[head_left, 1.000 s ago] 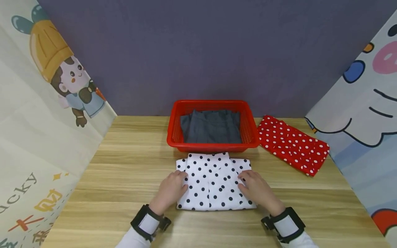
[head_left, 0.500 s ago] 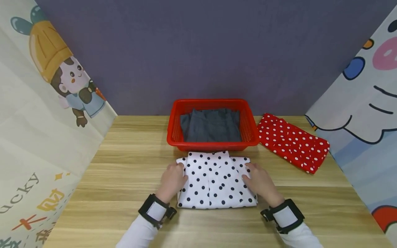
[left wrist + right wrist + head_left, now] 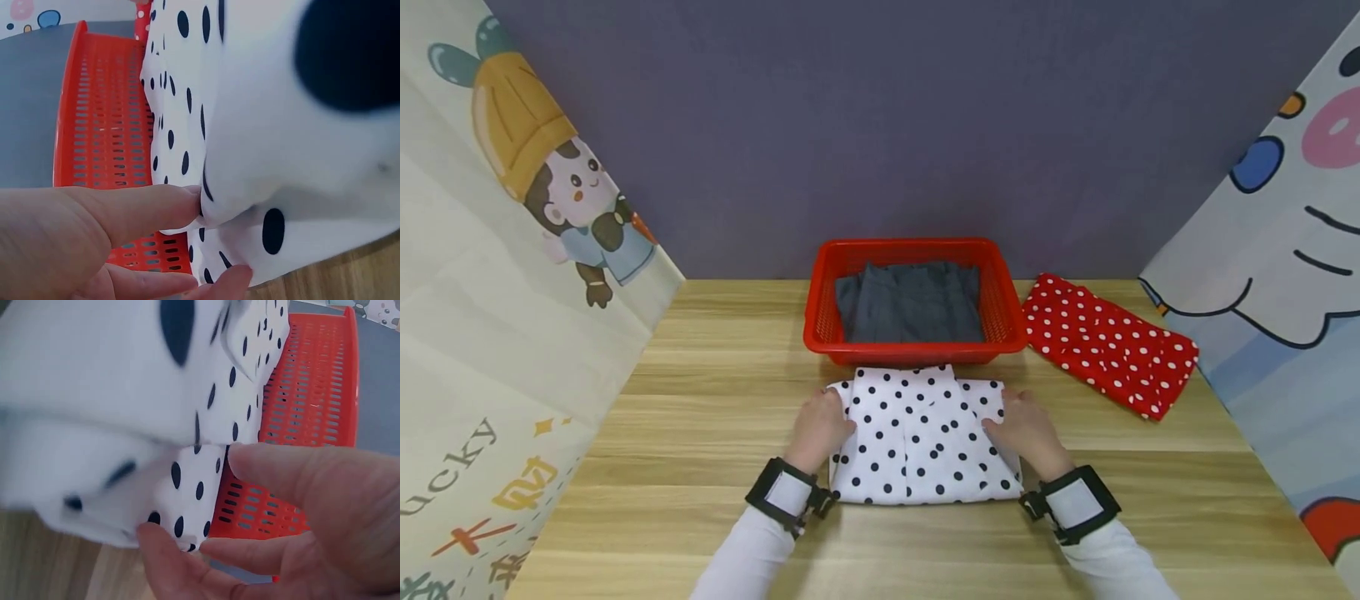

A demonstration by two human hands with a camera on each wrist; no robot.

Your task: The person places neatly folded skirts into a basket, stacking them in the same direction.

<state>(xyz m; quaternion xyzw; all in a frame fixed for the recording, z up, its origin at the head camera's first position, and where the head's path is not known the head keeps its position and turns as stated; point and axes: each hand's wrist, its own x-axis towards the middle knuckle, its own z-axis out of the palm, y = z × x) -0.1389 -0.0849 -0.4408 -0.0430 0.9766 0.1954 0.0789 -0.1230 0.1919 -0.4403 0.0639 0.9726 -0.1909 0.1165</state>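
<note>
A folded white garment with black dots [image 3: 917, 442] lies on the table in front of the basket. At its left side edge my left hand [image 3: 822, 427] pinches the cloth, thumb [image 3: 169, 209] on top and fingers [image 3: 228, 284] at the edge. My right hand [image 3: 1027, 427] grips the opposite side edge the same way, its thumb [image 3: 269, 465] on the dotted cloth and its fingers [image 3: 165, 556] along the lower edge. Close to both wrist cameras, the garment's layers bulge and partly blur.
Just behind the garment stands a red plastic basket [image 3: 917, 353] with a folded dark grey cloth [image 3: 913, 304] inside. To its right, a folded red cloth with white dots [image 3: 1108, 346] lies slanted on the wooden table [image 3: 715, 367]. A dark panel [image 3: 880, 125] rises at the back.
Both hands have slid toward the garment's far corners and out to its side edges, going from lying on the cloth to pinching it. The garment, basket and red cloth have stayed in place.
</note>
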